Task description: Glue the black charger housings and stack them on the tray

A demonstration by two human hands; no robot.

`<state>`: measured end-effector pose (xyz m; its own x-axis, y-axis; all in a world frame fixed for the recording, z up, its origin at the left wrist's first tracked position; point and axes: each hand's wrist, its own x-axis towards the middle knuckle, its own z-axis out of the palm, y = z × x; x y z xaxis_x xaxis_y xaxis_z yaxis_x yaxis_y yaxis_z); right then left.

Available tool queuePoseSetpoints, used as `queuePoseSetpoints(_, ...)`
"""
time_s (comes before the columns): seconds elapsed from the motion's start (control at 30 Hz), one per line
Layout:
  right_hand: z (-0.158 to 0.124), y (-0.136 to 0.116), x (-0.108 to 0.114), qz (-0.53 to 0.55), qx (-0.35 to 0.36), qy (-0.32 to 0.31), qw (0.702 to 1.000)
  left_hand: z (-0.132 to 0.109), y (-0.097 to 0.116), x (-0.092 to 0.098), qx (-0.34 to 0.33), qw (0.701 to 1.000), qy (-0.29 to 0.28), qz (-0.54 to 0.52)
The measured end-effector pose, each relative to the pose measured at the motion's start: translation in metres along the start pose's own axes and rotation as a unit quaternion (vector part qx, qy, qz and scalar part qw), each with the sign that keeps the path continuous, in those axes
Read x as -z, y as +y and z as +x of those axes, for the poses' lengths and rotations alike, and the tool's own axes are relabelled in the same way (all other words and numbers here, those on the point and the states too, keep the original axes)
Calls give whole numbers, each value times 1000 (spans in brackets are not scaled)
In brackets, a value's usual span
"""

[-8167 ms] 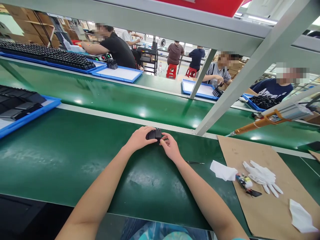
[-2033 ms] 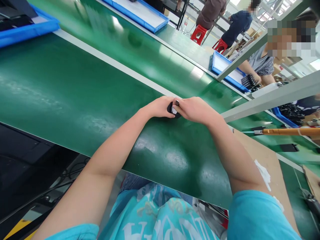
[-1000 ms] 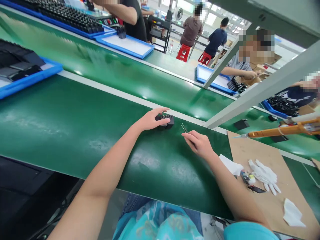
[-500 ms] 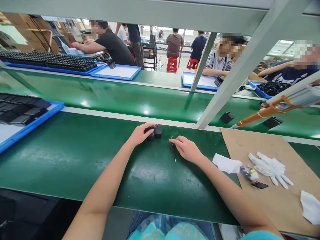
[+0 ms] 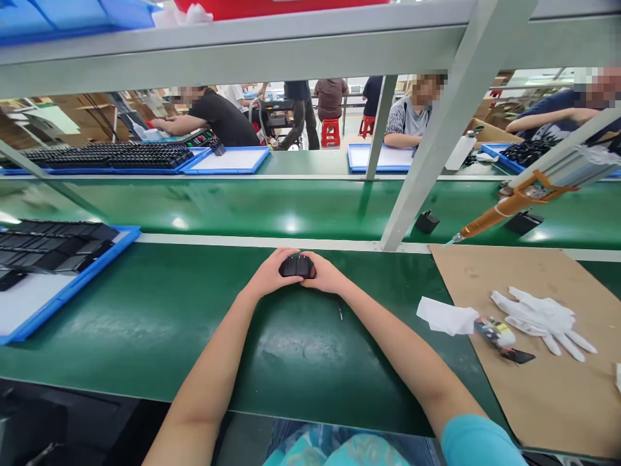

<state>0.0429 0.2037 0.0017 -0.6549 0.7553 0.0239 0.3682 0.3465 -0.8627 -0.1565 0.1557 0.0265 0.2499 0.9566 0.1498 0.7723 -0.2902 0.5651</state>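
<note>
Two black adapter blocks sit side by side near the back of the green bench (image 5: 301, 362). My left hand (image 5: 272, 273) is closed round the left black block (image 5: 289, 266), thumb in front and fingers behind. Round the right black block (image 5: 305, 266), my right hand (image 5: 326, 274) is closed in the same way. Both thumbs meet at the front of the blocks. A thin metal tip (image 5: 340, 314) shows beside my right forearm, which hides the rest of that tool.
Blue-rimmed tray (image 5: 80, 288) of black adapters at left. Metal post (image 5: 427, 149) behind the bench. An orange syringe (image 5: 495, 217), white glove (image 5: 538, 317), paper (image 5: 447, 316) and small circuit part (image 5: 495, 332) lie right, near or on cardboard (image 5: 548, 401). People sit beyond.
My right hand has moved left from the thin tool to the right black block and closed on it. The blocks now sit together between both hands. The camera view has shifted.
</note>
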Motion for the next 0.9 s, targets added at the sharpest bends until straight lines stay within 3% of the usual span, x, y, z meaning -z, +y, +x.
queuePoseSetpoints(0.17, 2, 14, 5, 49, -14, -50, 997, 1, 19, -3, -52, 984, 30, 169)
queuePoseSetpoints(0.3, 5, 21, 6, 54, -10, -57, 997, 9, 25, -17, -43, 976, 5, 215)
queuePoseSetpoints(0.4, 2, 22, 7, 28, -3, -40, 999, 10, 14, -16, -26, 976, -2, 218)
queuePoseSetpoints(0.53, -1, 16, 20, -60, -6, 38, 997, 2, -26, 15, 34, 971, 50, 231)
queuePoseSetpoints(0.63, 9, 8, 48, -166, -36, 114, 979, -6, -64, 46, 108, 954, 70, 272)
queuePoseSetpoints(0.73, 35, -2, 95, -287, -100, 148, 941, -12, -90, 65, 145, 944, 54, 292)
queuePoseSetpoints(0.83, 57, -8, 146, -382, -184, 141, 894, -18, -95, 69, 135, 939, 57, 310)
queuePoseSetpoints(0.9, 63, -11, 169, -429, -227, 124, 866, -22, -91, 67, 109, 935, 92, 325)
